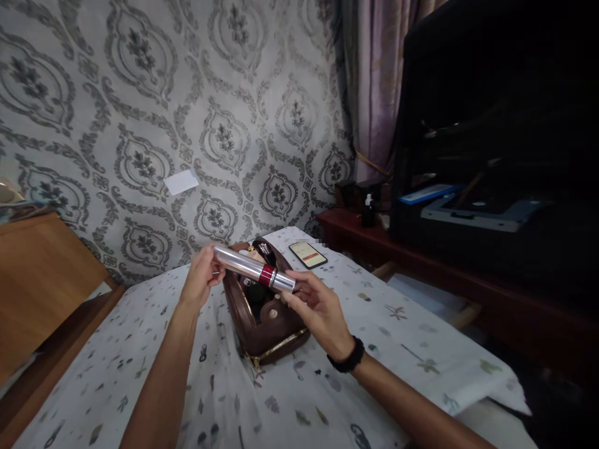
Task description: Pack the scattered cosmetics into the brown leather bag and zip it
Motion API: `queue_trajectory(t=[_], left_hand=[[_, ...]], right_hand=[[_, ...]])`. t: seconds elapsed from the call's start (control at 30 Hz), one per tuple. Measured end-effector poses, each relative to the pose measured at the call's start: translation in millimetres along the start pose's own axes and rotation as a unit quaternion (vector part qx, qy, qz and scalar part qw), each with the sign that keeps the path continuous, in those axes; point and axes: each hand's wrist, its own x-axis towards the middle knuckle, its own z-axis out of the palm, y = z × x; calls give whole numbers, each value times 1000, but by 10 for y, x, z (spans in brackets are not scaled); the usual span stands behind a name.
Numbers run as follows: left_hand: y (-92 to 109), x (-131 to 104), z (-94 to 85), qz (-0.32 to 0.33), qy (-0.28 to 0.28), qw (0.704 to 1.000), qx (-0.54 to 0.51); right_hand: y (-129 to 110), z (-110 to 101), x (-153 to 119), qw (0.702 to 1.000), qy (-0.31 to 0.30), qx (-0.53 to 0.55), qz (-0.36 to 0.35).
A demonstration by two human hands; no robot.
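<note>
A long silver cylinder with a red band [243, 264] is held level between my two hands, above an open brown handbag [276, 330]. My left hand [204, 274] is closed around its left end. At the narrower right end, my right hand [321, 302] grips it with thumb and fingers; a black band circles that wrist. The bag's gold zipper is undone, and several small items show inside, partly hidden by the cylinder. What kind of cylinder it is, I cannot tell.
The bag rests on a bed with a leaf-patterned white sheet [374, 380]. Beyond it lies a phone [307, 255] with its screen lit. A dark red shelf [346, 227] with a small dropper bottle [368, 212] borders the right. At left stands a wooden panel [51, 280].
</note>
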Motion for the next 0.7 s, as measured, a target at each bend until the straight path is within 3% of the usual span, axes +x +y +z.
queue_trajectory(t=[0.13,0.33,0.5,0.7], left_hand=[[18,-109,-69,-1,-75,997,-17],[-30,-96,-97,28,-60,997,26],[81,-139,-16,20,-48,996,75],[225,-213,-34,27,-122,991,50]], right_hand=[[50,-38,-43,1000,6,20,14],[72,-104,-138,1000,23,11,3],[26,-150,-158,999,25,10,-21],[27,-189,-158,999,23,25,-33]])
